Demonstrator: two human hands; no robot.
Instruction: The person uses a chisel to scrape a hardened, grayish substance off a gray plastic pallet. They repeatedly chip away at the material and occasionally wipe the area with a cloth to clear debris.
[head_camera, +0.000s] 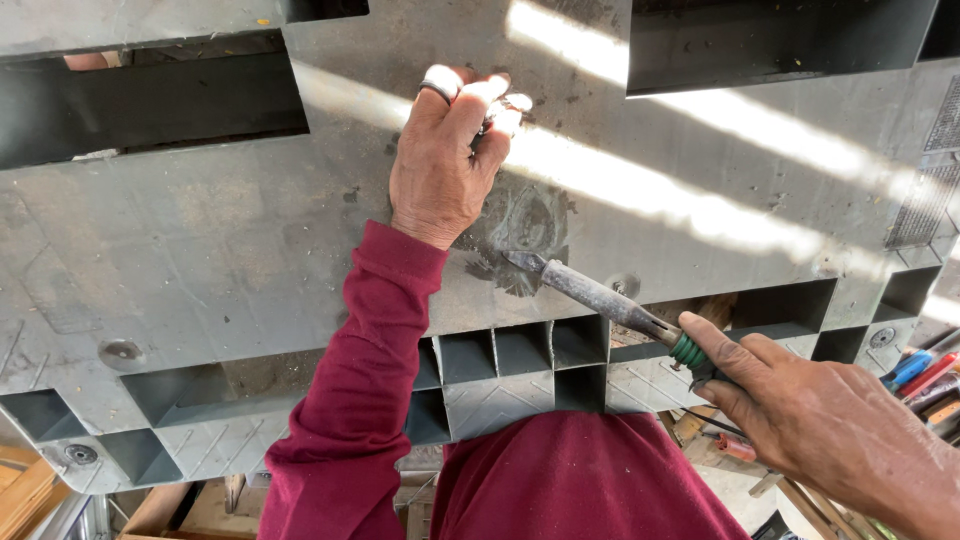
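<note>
Soldering iron (610, 300) in right hand (810, 410); tip up-left on grey pallet (200, 260)

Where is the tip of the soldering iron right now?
In the head view, the soldering iron held by the right hand has its tip on the grey plastic pallet, on a melted patch just below the left hand.

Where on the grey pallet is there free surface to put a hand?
On the grey pallet, the broad flat area left of the left hand, below the dark slot, is bare. The sunlit strip right of the iron tip is bare too. It is crowded between the left hand and the right hand.
</note>
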